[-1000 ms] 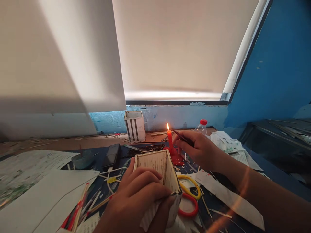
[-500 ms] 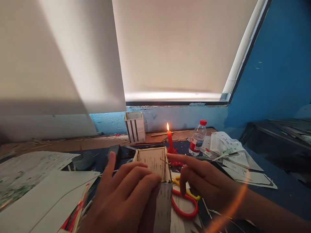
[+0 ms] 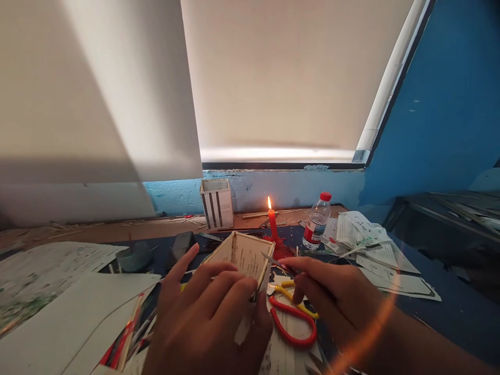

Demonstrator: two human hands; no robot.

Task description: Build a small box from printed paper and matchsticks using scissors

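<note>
On my screen I see a messy wooden desk [image 3: 97, 226] with a lit red candle [image 3: 272, 224] and red and yellow scissors [image 3: 292, 322] on it. The small paper box [image 3: 244, 258] is held in the left hand [image 3: 207, 312], with the fingers spread over its near side. The right hand [image 3: 332, 297] pinches a thin pointed tool [image 3: 275, 262] close by the box's edge.
</note>
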